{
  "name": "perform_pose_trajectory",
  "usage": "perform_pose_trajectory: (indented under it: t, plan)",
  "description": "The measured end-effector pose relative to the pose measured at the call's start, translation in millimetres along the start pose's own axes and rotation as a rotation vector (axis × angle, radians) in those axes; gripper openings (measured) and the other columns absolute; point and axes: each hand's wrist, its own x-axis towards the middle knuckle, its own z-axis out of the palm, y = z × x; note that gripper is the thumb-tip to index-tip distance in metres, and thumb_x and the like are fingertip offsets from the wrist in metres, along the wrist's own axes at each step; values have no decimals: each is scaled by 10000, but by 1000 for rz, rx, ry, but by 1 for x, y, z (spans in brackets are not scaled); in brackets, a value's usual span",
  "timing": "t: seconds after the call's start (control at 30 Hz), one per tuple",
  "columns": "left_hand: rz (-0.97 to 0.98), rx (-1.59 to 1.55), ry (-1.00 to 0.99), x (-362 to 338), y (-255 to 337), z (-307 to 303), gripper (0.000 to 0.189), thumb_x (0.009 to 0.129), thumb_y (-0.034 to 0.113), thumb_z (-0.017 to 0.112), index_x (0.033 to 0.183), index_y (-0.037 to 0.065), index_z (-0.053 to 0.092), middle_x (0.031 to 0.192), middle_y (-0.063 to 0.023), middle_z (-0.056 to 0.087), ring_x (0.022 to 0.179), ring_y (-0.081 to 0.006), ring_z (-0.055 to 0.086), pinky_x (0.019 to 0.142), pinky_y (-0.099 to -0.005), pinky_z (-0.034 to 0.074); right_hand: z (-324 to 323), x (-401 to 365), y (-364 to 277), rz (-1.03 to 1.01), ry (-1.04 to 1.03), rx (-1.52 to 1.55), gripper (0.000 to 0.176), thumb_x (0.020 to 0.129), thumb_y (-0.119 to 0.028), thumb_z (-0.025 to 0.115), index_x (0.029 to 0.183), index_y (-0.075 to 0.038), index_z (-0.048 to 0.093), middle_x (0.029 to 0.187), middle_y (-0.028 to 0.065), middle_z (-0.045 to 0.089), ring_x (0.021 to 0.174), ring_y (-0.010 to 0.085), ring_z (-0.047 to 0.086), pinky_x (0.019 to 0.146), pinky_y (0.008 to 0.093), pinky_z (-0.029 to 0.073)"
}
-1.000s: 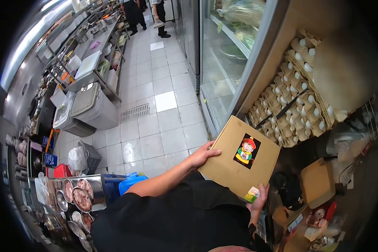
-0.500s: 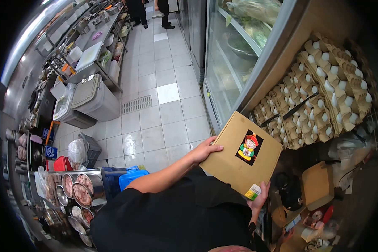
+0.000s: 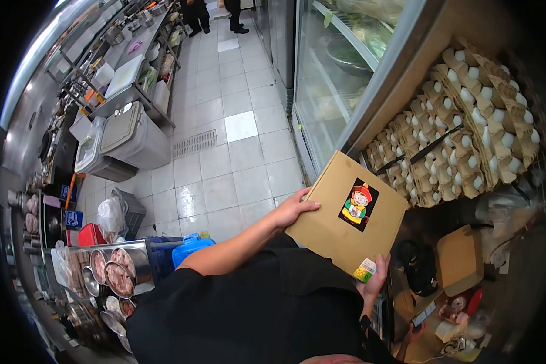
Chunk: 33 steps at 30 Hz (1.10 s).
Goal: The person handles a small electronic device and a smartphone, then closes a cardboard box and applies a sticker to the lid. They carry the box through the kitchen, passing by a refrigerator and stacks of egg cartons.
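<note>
A flat brown cardboard box (image 3: 327,227) is held up in front of my chest, its lid closed. The lid carries a black sticker (image 3: 359,205) with a cartoon figure in a red hat and yellow-green clothes. My left hand (image 3: 294,210) grips the box's left edge, thumb on top and fingers underneath. At the lower right corner, my right hand (image 3: 375,280) clasps the box beside a small white, yellow and green barcode label (image 3: 364,270).
Stacked egg trays (image 3: 455,130) stand at right, beside a glass-door fridge (image 3: 337,79). Below them are an open carton (image 3: 460,261) and a phone (image 3: 424,312) by another person's hand (image 3: 415,332). Left are lidded bins (image 3: 130,136) and pots of raw meat (image 3: 121,276). Two people stand far down the aisle.
The box has shifted slightly up and left in view, still in both hands. The view has turned a little, and the far people's legs have changed position.
</note>
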Motion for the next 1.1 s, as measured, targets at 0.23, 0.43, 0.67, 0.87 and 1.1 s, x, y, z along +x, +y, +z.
perform_pose_trajectory:
  t: [0.23, 0.43, 0.67, 0.87, 1.1]
  plan:
    - [17, -23, 109, -16, -17, -28, 769, 968, 300, 722, 1567, 0, 343, 1371, -183, 613, 1192, -235, 650, 1004, -368, 537, 18, 6, 16, 42, -48, -59, 408, 1055, -237, 499, 1424, -64, 483, 1303, 95, 616, 1174, 232, 638, 1018, 393, 501]
    - [26, -62, 167, -31, -7, -54, 769, 972, 295, 716, 1570, -2, 335, 1384, -191, 606, 1194, -243, 653, 995, -375, 545, 40, 19, 33, 69, -106, -84, 408, 1049, -231, 513, 1415, -50, 489, 1282, 97, 627, 1161, 226, 649, 1008, 382, 510]
    - [38, -65, 174, -20, 25, -101, 775, 975, 292, 714, 1577, -2, 324, 1397, -199, 598, 1211, -260, 649, 1012, -385, 540, 104, 30, 37, 65, -94, -97, 399, 1050, -225, 513, 1408, -51, 490, 1278, 92, 627, 1167, 219, 643, 1016, 382, 502]
    - [31, -92, 154, -8, 52, -137, 758, 973, 273, 706, 1574, 1, 334, 1421, -181, 587, 1254, -252, 625, 1044, -384, 521, 147, 41, 50, 55, -102, -89, 411, 1054, -232, 495, 1423, -52, 483, 1314, 93, 606, 1208, 223, 618, 1050, 389, 477]
    - [22, -32, 89, 11, 64, -165, 725, 975, 305, 682, 1556, 3, 369, 1434, -151, 580, 1268, -223, 603, 1063, -366, 491, 164, 45, 66, 39, -59, -63, 479, 1022, -201, 523, 1472, -48, 463, 1379, 103, 592, 1260, 234, 598, 1083, 375, 456]
